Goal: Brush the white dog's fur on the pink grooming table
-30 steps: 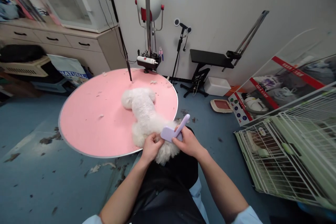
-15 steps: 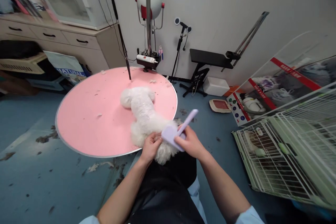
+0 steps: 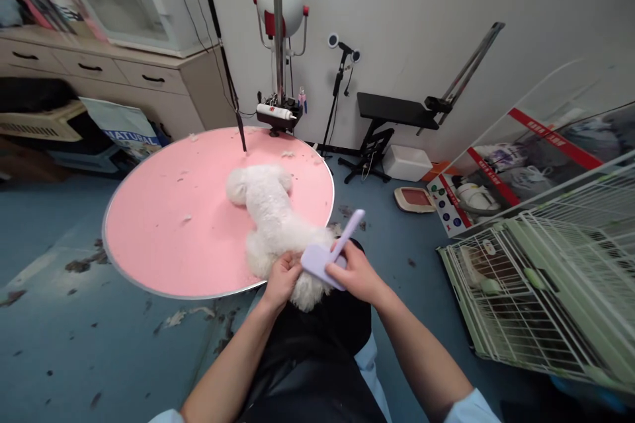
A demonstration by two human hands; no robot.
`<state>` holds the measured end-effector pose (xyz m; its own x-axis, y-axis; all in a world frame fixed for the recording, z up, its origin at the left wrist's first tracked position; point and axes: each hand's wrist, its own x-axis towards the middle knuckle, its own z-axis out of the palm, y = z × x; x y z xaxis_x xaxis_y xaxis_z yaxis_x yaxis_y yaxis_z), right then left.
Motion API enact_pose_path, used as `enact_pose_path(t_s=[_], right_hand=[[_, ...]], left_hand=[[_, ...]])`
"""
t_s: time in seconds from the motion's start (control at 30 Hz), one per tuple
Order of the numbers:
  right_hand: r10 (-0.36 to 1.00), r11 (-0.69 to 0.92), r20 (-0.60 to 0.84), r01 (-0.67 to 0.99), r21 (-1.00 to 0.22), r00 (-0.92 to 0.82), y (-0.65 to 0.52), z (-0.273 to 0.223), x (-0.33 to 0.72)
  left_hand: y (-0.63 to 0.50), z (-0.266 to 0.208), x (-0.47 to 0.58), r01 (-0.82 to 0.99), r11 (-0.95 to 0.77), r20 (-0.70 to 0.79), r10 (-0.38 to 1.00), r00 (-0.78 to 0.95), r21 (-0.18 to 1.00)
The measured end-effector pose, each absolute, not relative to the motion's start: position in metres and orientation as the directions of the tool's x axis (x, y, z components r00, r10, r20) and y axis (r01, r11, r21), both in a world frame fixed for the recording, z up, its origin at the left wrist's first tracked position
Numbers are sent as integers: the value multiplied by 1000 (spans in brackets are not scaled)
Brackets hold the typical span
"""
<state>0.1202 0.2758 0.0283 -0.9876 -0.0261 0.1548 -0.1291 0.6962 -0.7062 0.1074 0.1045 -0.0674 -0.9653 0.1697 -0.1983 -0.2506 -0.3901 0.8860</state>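
A fluffy white dog (image 3: 270,208) lies stretched on the round pink grooming table (image 3: 169,231), its head end toward the far side and its rear at the near right edge. My right hand (image 3: 360,272) is closed on a lilac slicker brush (image 3: 317,259). The brush's flat back faces up, its handle points up and to the right, and its head lies over the dog's rear fur. Beside the brush head, my left hand (image 3: 285,277) pinches the fur at the dog's rear. The brush's pin side is hidden.
A tool holder with a white tube (image 3: 276,112) stands at the table's far edge, beneath a round white dryer (image 3: 280,0). A wire cage (image 3: 516,304) is on the right. Tufts of hair (image 3: 86,258) litter the blue floor. A black stand table (image 3: 397,109) is by the wall.
The brush and my right hand have shifted slightly left and down over the dog's rear. My left hand keeps its pinch, and the dog lies the same way.
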Motion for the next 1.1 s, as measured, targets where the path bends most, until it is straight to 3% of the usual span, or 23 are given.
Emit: enact_pose_path(t_s=[0.03, 0.13, 0.27, 0.37, 0.5, 0.53, 0.63, 0.67, 0.77, 0.8, 0.9, 0.93, 1.03, 1.07, 1.1], right_hand=[[-32, 705, 149, -128, -697, -988, 276, 27, 120], [146, 723, 248, -68, -688, -958, 279, 24, 118], [27, 655, 81, -44, -754, -996, 278, 21, 117], [171, 663, 133, 14, -748, -976, 275, 17, 119], [86, 512, 42, 8, -859, -995, 279, 10, 120], [139, 467, 32, 37, -883, -990, 282, 10, 119], [468, 343, 152, 20, -939, -871, 290, 11, 118], [482, 321, 172, -10, -947, -859, 292, 11, 118], [243, 319, 66, 15, -948, -968, 291, 12, 119], [225, 320, 28, 47, -946, -974, 290, 12, 119], [463, 273, 102, 32, -962, -881, 289, 11, 119], [470, 275, 130, 5, -962, -873, 288, 10, 120], [137, 364, 62, -8, -931, -989, 283, 7, 124], [80, 406, 34, 2, -914, -996, 281, 7, 125], [113, 436, 45, 9, -900, -993, 279, 7, 126]], left_hand=[[104, -67, 107, -254, -394, -201, 170, -965, 884], [104, -67, 107, -264, -362, -236, 120, -964, 894], [104, -67, 107, -237, -340, -201, 138, -970, 910], [104, -67, 108, -257, -335, -229, 122, -966, 906], [103, -69, 109, -238, -339, -196, 152, -969, 910], [103, -70, 109, -237, -338, -198, 146, -969, 911], [104, -71, 109, -227, -320, -208, 93, -974, 920], [105, -72, 108, -223, -325, -207, 85, -975, 919], [107, -72, 112, -218, -378, -219, 41, -975, 900], [107, -73, 115, -205, -385, -227, -13, -974, 900], [106, -77, 133, -150, -348, -248, -255, -935, 925], [107, -80, 140, -145, -344, -256, -304, -918, 928], [115, -86, 157, -211, -430, -341, -251, -906, 878], [119, -86, 159, -247, -462, -375, -209, -903, 852], [123, -86, 159, -273, -488, -401, -180, -898, 829]])
